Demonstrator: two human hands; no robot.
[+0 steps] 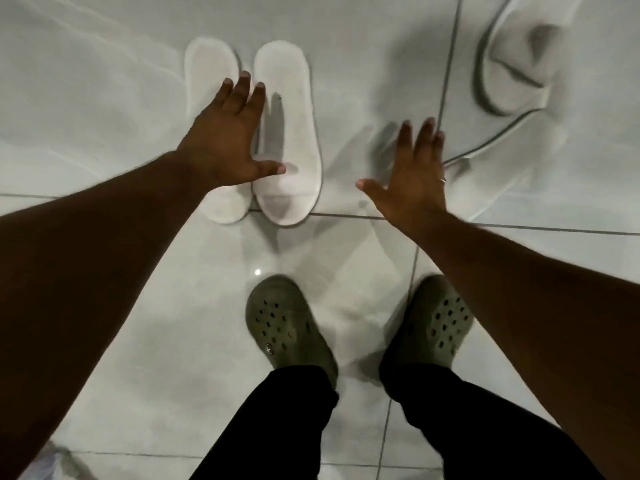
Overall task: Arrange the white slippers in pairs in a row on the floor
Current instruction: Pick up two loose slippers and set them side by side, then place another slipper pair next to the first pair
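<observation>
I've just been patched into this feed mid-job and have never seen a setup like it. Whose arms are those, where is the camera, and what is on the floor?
There is no machine here: a person wears one wide-angle camera on the head, looking down, so you see their own arms and feet. The left hand is spread open over a pair of white slippers lying side by side on the tiled floor; whether it touches them I cannot tell. The right hand is also open and holds nothing, hanging over bare tile. At the upper right lie more white slippers, blurred and apparently not yet lined up; their number is unclear. At the bottom are the person's own feet in green clogs and dark trousers.
</observation>
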